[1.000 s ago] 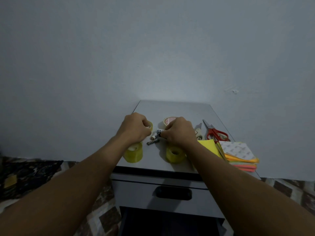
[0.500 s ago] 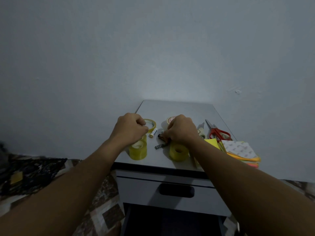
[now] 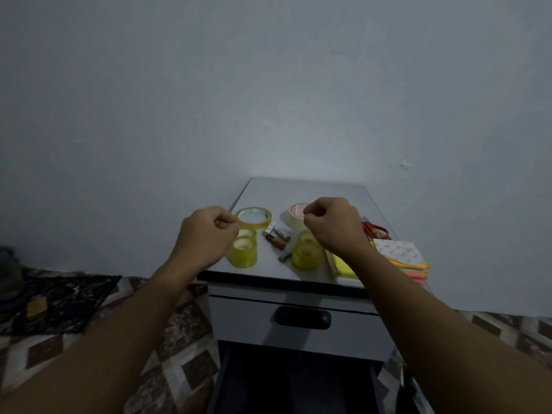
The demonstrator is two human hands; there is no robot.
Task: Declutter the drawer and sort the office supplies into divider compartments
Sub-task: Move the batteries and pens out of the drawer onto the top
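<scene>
The left hand (image 3: 206,234) is curled into a loose fist, the thumb against the forefinger, and nothing can be seen inside it; it hangs over the left front part of the cabinet top (image 3: 316,189). The right hand (image 3: 331,225) is closed in the same way, also with nothing visible in it, and it is over the right middle of the top. The two hands are apart, with a few small batteries (image 3: 276,234) lying on the surface between them. Just beside the left fingers lies a thin yellow tape ring (image 3: 254,217), flat on the top. In front of this ring stand two clear yellowish tape rolls (image 3: 243,249), one behind the other and touching. Under the right wrist is a second pair of yellowish rolls (image 3: 307,253), and a beige masking tape roll (image 3: 294,213) is partly hidden behind the right knuckles. A small dark metal piece (image 3: 283,258) lies near the second pair; what it is I cannot tell. To the right are scissors with red handles (image 3: 375,230), a yellow note pad (image 3: 343,264) and a stack of coloured sticky notes (image 3: 400,255) at the corner. Below, the upper drawer (image 3: 245,318) is closed, and the lower drawer (image 3: 298,383) is pulled out, but its inside is too dark to see.
</scene>
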